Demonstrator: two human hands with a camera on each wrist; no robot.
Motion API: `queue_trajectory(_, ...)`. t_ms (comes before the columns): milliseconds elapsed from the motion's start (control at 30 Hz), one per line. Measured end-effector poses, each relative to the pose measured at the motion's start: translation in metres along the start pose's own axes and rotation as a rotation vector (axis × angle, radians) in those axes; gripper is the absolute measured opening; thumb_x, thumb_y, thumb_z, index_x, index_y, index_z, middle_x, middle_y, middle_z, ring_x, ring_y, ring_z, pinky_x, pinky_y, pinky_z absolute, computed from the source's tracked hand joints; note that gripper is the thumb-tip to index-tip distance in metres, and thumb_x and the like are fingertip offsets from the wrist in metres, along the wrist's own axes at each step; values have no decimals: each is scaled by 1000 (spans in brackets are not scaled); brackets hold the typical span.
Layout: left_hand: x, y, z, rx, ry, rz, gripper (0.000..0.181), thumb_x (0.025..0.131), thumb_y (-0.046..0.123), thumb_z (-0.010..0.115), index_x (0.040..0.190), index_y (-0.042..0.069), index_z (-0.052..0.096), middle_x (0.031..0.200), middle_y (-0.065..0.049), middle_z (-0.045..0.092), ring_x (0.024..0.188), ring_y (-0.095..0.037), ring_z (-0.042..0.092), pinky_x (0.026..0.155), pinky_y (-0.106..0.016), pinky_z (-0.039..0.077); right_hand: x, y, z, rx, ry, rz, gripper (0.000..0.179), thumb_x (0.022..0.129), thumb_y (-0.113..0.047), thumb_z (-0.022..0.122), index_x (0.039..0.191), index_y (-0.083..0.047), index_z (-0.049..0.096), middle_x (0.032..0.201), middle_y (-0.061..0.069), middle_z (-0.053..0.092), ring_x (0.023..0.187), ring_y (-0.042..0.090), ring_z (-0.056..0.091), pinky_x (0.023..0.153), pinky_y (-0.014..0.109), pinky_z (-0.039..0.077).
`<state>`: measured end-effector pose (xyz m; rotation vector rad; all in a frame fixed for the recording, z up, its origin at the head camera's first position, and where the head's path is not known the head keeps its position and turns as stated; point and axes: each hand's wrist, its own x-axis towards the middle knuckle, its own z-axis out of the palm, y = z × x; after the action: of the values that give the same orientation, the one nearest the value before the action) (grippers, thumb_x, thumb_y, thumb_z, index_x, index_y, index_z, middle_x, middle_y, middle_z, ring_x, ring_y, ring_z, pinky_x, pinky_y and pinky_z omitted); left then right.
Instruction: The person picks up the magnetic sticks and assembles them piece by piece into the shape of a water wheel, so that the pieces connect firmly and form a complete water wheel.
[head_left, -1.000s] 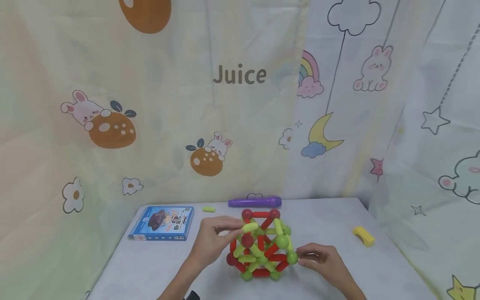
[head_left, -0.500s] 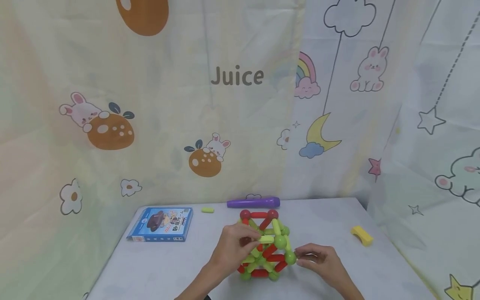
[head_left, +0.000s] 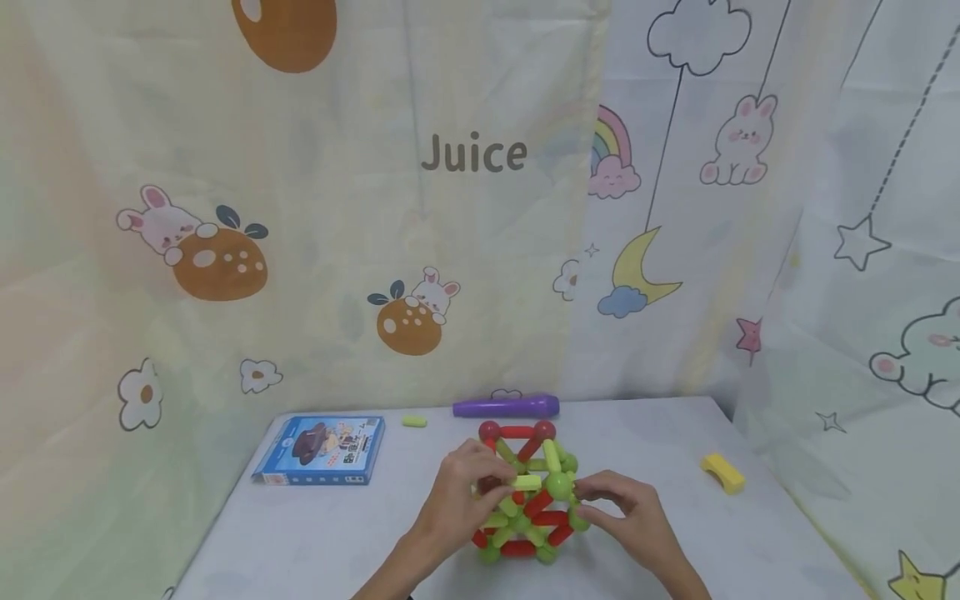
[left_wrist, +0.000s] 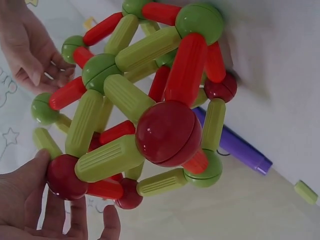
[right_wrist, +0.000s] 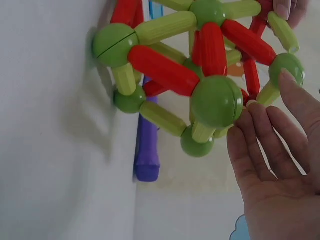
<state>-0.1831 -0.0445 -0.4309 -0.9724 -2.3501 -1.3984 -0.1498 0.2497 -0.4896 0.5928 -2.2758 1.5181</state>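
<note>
A ball-and-stick structure of magnetic rods and balls stands on the table, its joints red and green, such as this green ball (head_left: 559, 486). My left hand (head_left: 456, 493) pinches a yellow-green magnetic rod (head_left: 527, 482) at its upper front. One end of that rod meets a red ball (left_wrist: 66, 176); its other end points toward the green ball, close to it. My right hand (head_left: 626, 510) is at the structure's right side, fingers fairly straight. In the right wrist view its thumb overlaps the green ball (right_wrist: 286, 71); whether it presses there is unclear.
A blue box (head_left: 322, 450) lies at the table's left. Behind the structure lie a purple microphone-shaped toy (head_left: 506, 407) and a loose yellow-green rod (head_left: 414, 422). A yellow arched block (head_left: 723, 473) is at the right. Printed curtains (head_left: 315, 208) hang behind the table.
My left hand has moved right, swinging the yellow-green rod toward the upper green ball. My right hand has left the lower right green ball and moved up and left to the upper one.
</note>
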Motion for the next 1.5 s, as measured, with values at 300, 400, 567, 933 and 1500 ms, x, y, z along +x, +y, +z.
queue_trajectory(300, 1, 1, 1, 70, -18, 26, 22, 88, 6, 89, 104, 20, 87, 93, 18, 77, 95, -4, 58, 92, -36, 50, 7, -6, 12, 33, 27, -83, 22, 91, 0, 83, 111, -10, 80, 103, 4, 81, 93, 21, 76, 87, 29, 64)
queue_trajectory(400, 1, 0, 2, 81, -14, 38, 21, 88, 6, 90, 104, 19, 87, 93, 17, 77, 95, -4, 59, 94, -39, 50, 8, -8, 15, 33, 37, -91, 23, 90, 3, 83, 110, -9, 80, 102, 4, 81, 92, 19, 76, 86, 30, 64)
queue_trajectory(567, 1, 0, 2, 96, -12, 33, 18, 88, 9, 90, 104, 18, 87, 94, 17, 78, 96, -4, 58, 95, -43, 51, 10, -13, 19, 29, 49, -80, 22, 89, 2, 84, 108, -9, 80, 100, 3, 81, 91, 16, 76, 87, 28, 64)
queue_trajectory(933, 6, -23, -12, -48, 91, 1, 14, 96, 17, 84, 110, 20, 86, 102, 14, 80, 102, -11, 68, 92, -33, 60, 5, -11, 4, -39, 44, -28, 23, 90, -5, 86, 112, -9, 81, 103, 2, 81, 95, 18, 77, 89, 28, 63)
queue_trajectory(1500, 40, -210, -57, 349, 75, -474, 39, 96, -7, 64, 134, -11, 67, 140, -30, 66, 125, -48, 65, 105, -60, 54, -21, 25, -8, 6, -46, 80, 31, 88, -9, 88, 117, -5, 79, 109, 7, 79, 95, 17, 77, 85, 37, 66)
